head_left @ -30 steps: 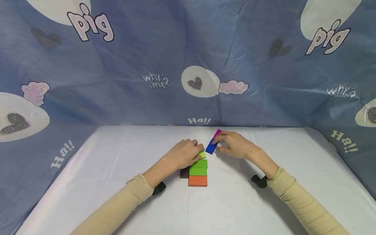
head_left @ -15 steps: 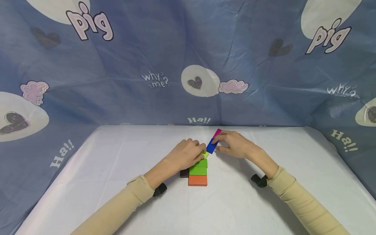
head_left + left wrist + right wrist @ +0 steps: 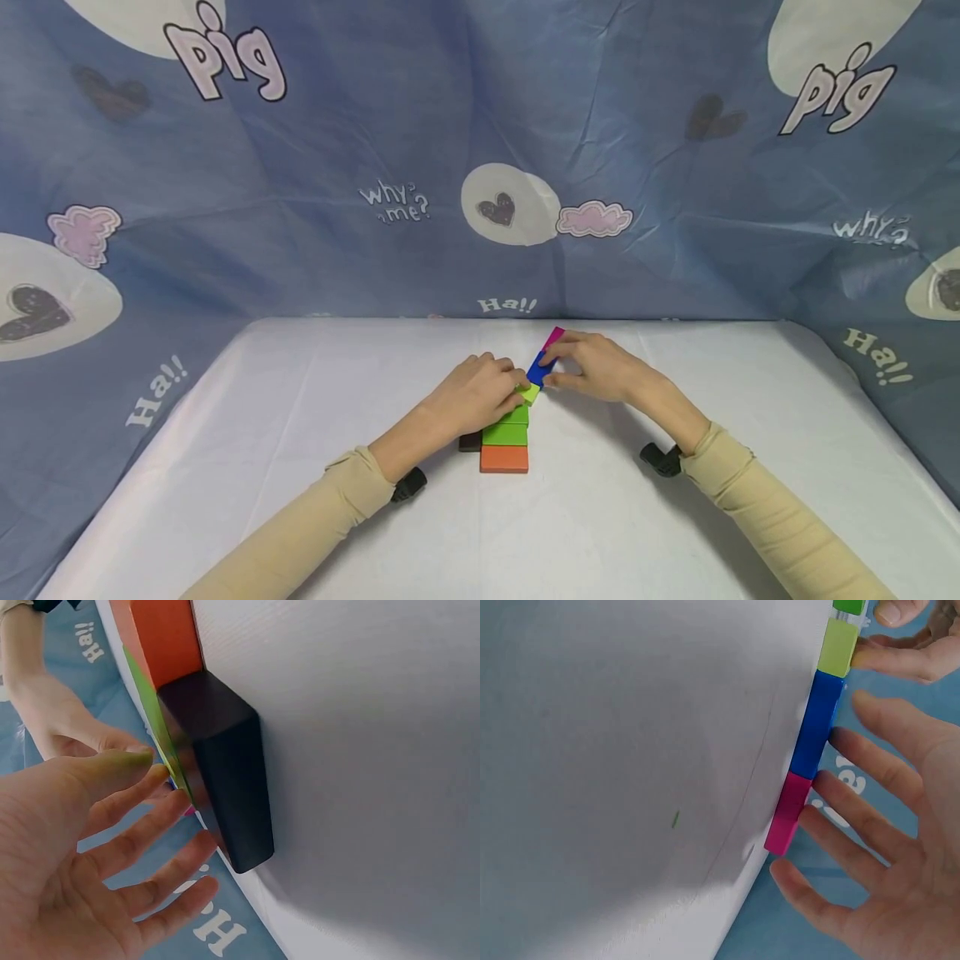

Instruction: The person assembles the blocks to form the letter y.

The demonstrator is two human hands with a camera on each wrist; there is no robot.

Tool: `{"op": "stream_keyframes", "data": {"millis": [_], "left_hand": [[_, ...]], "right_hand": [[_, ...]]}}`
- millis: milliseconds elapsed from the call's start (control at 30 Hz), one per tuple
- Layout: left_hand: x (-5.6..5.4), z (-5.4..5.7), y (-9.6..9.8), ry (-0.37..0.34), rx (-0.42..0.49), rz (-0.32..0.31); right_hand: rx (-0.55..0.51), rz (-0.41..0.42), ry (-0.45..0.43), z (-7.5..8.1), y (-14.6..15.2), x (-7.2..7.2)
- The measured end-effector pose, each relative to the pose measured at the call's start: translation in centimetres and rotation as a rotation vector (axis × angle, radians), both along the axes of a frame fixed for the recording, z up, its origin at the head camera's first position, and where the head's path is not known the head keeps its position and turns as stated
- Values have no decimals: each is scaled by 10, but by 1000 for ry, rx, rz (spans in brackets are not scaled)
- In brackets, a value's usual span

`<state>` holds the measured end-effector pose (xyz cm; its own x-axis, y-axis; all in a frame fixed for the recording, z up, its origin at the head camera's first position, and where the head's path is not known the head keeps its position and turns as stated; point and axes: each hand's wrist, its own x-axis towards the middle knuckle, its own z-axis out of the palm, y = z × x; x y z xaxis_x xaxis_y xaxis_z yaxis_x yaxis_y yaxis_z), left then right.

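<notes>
My left hand [image 3: 483,387] pinches a lime block [image 3: 532,394] between thumb and fingers. That block meets the near end of a blue block [image 3: 536,372], end to end in the right wrist view. Beyond it a magenta block [image 3: 553,337] carries on the slanting line. My right hand [image 3: 600,367] touches the side of the blue and magenta blocks with fairly straight, spread fingers. Below the left hand lie green blocks [image 3: 505,435] and an orange block [image 3: 504,459]. A black block [image 3: 232,780] sits beside them, partly hidden under the hand in the head view.
A white cloth [image 3: 615,517] covers the table. Behind it hangs a blue printed curtain [image 3: 420,267], close past the magenta block. Dark wrist cameras [image 3: 662,461] sit under both wrists.
My left hand has slid the lime block right and away, turning it into line with the blue block. The right thumb has moved slightly closer to the blue block.
</notes>
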<state>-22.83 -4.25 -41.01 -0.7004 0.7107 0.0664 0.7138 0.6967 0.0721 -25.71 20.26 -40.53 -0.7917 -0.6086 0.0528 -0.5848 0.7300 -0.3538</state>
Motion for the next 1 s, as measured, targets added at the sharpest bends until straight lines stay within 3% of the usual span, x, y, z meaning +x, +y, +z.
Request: {"op": "stream_keyframes", "data": {"millis": [500,733,1000], "left_hand": [[1,3,-6,54,-11,29],[1,2,-9,14,-17,48],[2,0,-9,12,-13,24]], "right_hand": [[101,-68,123,-3,-13,6],[146,-92,188,-7,-18,10],[153,-114,190,-7,-20,12]]}}
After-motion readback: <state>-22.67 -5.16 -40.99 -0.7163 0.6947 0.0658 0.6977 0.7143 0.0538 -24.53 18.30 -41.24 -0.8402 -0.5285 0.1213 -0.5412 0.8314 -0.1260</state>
